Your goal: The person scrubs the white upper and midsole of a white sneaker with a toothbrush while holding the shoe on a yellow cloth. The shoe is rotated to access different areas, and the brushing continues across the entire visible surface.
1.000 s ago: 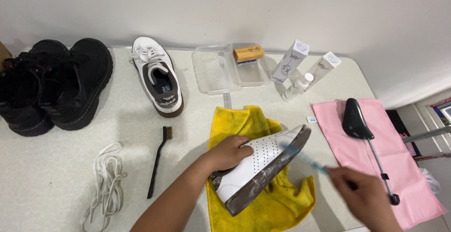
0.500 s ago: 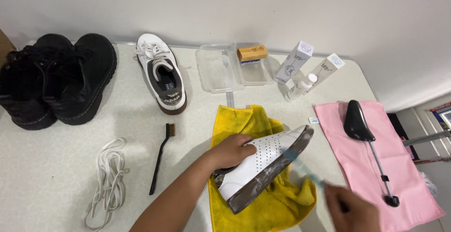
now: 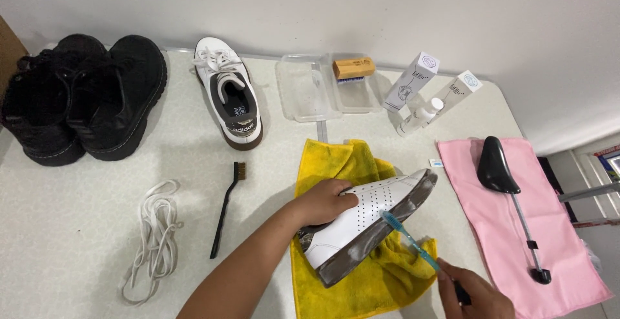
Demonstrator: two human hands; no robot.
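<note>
The left hand (image 3: 326,201), fingers wrapped over the white sneaker (image 3: 365,219), tilts it on the yellow cloth (image 3: 361,280). The right hand (image 3: 471,296), fingers closed around a blue toothbrush (image 3: 410,240), works best in short strokes along the dirty sole edge.

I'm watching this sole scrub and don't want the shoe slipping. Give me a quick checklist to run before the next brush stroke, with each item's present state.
1. Left hand grips the white perforated sneaker: ok.
2. Sneaker rests on the yellow cloth, tilted with its sole edge turned towards the brush: ok.
3. Right hand holds the blue toothbrush: ok.
4. Bristles meet the dirty sole edge: ok.
5. Sole clean: not ok, grey grime shows.
6. Bristles wet: cannot tell.
</note>
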